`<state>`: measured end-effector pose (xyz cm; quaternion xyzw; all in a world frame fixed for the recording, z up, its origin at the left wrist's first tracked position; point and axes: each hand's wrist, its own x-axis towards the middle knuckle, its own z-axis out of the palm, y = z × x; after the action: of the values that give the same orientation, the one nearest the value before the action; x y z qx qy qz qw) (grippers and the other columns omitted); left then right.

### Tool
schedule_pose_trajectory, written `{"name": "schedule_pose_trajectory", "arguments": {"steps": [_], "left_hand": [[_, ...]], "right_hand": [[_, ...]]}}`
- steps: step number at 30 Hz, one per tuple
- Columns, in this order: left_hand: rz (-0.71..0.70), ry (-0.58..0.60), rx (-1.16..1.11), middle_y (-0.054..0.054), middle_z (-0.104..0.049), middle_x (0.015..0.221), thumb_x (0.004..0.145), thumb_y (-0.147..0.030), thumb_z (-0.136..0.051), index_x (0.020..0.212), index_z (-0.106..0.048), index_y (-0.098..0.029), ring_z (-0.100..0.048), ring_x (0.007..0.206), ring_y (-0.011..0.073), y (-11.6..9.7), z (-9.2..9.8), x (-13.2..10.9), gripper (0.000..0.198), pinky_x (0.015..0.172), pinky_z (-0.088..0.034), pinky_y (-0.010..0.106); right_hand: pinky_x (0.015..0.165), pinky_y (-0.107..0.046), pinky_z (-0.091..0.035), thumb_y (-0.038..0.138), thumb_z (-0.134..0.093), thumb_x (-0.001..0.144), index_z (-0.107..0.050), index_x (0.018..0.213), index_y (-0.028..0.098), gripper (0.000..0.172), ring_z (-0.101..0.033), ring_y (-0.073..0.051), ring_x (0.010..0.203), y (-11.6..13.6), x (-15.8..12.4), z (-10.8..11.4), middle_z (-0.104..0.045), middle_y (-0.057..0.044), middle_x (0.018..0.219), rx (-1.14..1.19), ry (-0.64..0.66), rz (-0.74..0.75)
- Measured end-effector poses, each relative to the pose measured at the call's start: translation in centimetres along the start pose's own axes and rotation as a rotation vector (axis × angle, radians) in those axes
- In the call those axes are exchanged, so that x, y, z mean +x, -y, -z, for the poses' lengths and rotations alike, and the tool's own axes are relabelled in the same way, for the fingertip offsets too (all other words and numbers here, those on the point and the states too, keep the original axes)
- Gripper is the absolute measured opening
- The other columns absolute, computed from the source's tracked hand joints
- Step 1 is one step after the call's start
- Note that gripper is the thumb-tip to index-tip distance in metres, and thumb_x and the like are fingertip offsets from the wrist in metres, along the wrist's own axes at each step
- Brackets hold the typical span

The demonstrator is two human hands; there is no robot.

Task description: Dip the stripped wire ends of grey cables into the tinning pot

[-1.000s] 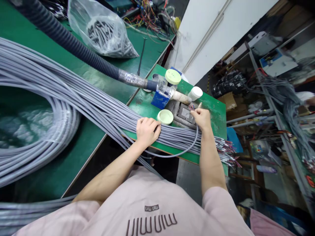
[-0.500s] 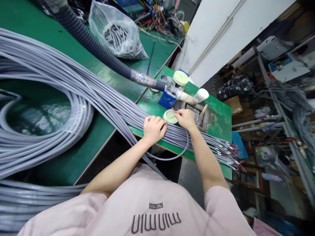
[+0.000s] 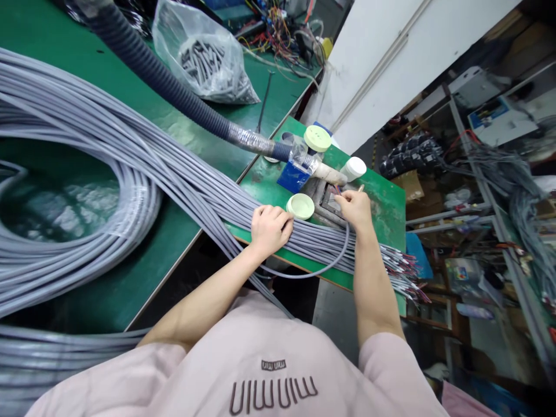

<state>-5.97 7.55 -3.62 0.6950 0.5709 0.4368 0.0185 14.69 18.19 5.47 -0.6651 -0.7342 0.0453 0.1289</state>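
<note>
A bundle of grey cables (image 3: 317, 242) crosses the bench, its stripped ends (image 3: 410, 269) fanning out at the right. Over the bundle my left hand (image 3: 270, 229) is closed, fingers curled on it, close to a small pale-green cup (image 3: 300, 206). My right hand (image 3: 355, 207) pinches the end of a single grey cable (image 3: 321, 271), which loops down toward me. Thin coloured wires (image 3: 336, 190) stick out from those fingers above a grimy metal block (image 3: 329, 204) with a dark-edged recess. Whether the wire tips touch it I cannot tell.
A ribbed dark hose (image 3: 174, 87) ends in a pale nozzle (image 3: 330, 174) beside a blue box (image 3: 293, 176). Behind stand a white jar (image 3: 354, 168) and a yellow-green lid (image 3: 317, 138). Cable coils (image 3: 139, 202) lie left; a plastic bag (image 3: 206, 55) holds short grey pieces.
My right hand has moved right with the cable end, from over the pale-green cup to above the metal block. The cable loop has shifted with it. My left hand stays on the bundle.
</note>
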Motion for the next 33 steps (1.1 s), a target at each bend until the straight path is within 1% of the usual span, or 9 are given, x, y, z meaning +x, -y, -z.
{"name": "schedule_pose_trajectory", "arguments": {"steps": [4, 6, 9, 18, 23, 26, 29, 31, 33], "left_hand": [[-0.006, -0.006, -0.002, 0.003, -0.067, 0.079, 0.088, -0.025, -0.053, 0.086, -0.067, -0.023, -0.057, 0.082, 0.0211, 0.0, 0.0, 0.0, 0.014, 0.085, -0.035, 0.040], [-0.006, -0.008, -0.008, 0.003, -0.067, 0.079, 0.088, -0.025, -0.053, 0.087, -0.067, -0.023, -0.057, 0.081, 0.0211, 0.0, 0.0, 0.1, 0.014, 0.085, -0.035, 0.041], [0.002, 0.000, -0.012, 0.003, -0.067, 0.079, 0.088, -0.025, -0.053, 0.087, -0.067, -0.023, -0.057, 0.082, 0.0211, -0.1, 0.1, 0.2, 0.014, 0.085, -0.035, 0.041], [-0.007, -0.009, 0.001, 0.003, -0.068, 0.078, 0.088, -0.026, -0.053, 0.086, -0.066, -0.023, -0.057, 0.080, 0.0208, -0.1, 0.1, 0.2, 0.013, 0.085, -0.035, 0.040], [-0.001, 0.009, 0.008, 0.003, -0.068, 0.079, 0.088, -0.026, -0.053, 0.086, -0.067, -0.023, -0.057, 0.081, 0.0212, -0.1, 0.1, 0.2, 0.014, 0.085, -0.035, 0.041], [-0.001, 0.005, 0.012, 0.003, -0.068, 0.078, 0.088, -0.026, -0.054, 0.086, -0.067, -0.023, -0.058, 0.081, 0.0213, -0.1, 0.1, 0.2, 0.013, 0.084, -0.035, 0.041], [-0.005, -0.006, 0.015, 0.003, -0.068, 0.078, 0.088, -0.026, -0.053, 0.086, -0.067, -0.024, -0.058, 0.080, 0.0211, -0.1, 0.0, 0.2, 0.014, 0.084, -0.035, 0.040], [-0.010, -0.011, 0.018, 0.003, -0.068, 0.078, 0.088, -0.026, -0.053, 0.085, -0.067, -0.024, -0.058, 0.079, 0.0210, -0.1, -0.1, 0.2, 0.014, 0.083, -0.035, 0.040], [-0.011, -0.014, 0.020, 0.002, -0.068, 0.078, 0.089, -0.027, -0.053, 0.085, -0.067, -0.023, -0.058, 0.079, 0.0209, 0.0, -0.1, 0.2, 0.015, 0.082, -0.036, 0.040]], "right_hand": [[0.061, -0.028, -0.036, 0.031, -0.056, 0.075, -0.069, 0.063, 0.015, 0.024, -0.057, -0.019, 0.064, -3.4, 0.9, -0.2, -0.065, -0.005, 0.062, -0.068, -0.038, -0.151], [0.063, -0.028, -0.038, 0.032, -0.056, 0.076, -0.070, 0.065, 0.015, 0.024, -0.059, -0.020, 0.067, -4.5, 1.3, -0.7, -0.067, -0.007, 0.066, -0.104, -0.021, -0.201], [0.063, -0.028, -0.040, 0.032, -0.057, 0.076, -0.072, 0.067, 0.015, 0.024, -0.061, -0.021, 0.069, -5.3, 1.8, -1.5, -0.070, -0.009, 0.069, -0.132, 0.007, -0.241], [0.070, -0.030, -0.044, 0.031, -0.058, 0.076, -0.076, 0.076, 0.016, 0.023, -0.066, -0.025, 0.083, -5.9, 2.4, -2.7, -0.073, -0.013, 0.082, -0.153, 0.053, -0.286], [0.072, -0.032, -0.045, 0.028, -0.058, 0.074, -0.075, 0.074, 0.016, 0.021, -0.066, -0.027, 0.083, -5.9, 2.6, -3.0, -0.072, -0.014, 0.082, -0.136, 0.064, -0.299], [0.070, -0.031, -0.045, 0.029, -0.059, 0.073, -0.073, 0.069, 0.016, 0.019, -0.065, -0.026, 0.079, -6.0, 2.8, -3.0, -0.071, -0.013, 0.077, -0.114, 0.050, -0.298], [0.067, -0.029, -0.043, 0.030, -0.058, 0.073, -0.069, 0.063, 0.016, 0.020, -0.062, -0.022, 0.073, -6.0, 2.5, -2.4, -0.067, -0.008, 0.068, -0.085, 0.021, -0.285], [0.063, -0.027, -0.040, 0.032, -0.056, 0.073, -0.064, 0.059, 0.016, 0.023, -0.058, -0.019, 0.067, -5.8, 1.7, -1.6, -0.059, -0.004, 0.060, -0.033, -0.016, -0.258], [0.059, -0.026, -0.037, 0.035, -0.055, 0.074, -0.058, 0.054, 0.017, 0.026, -0.052, -0.015, 0.059, -5.2, 0.1, -0.7, -0.050, 0.000, 0.053, 0.117, -0.078, -0.198]]}}
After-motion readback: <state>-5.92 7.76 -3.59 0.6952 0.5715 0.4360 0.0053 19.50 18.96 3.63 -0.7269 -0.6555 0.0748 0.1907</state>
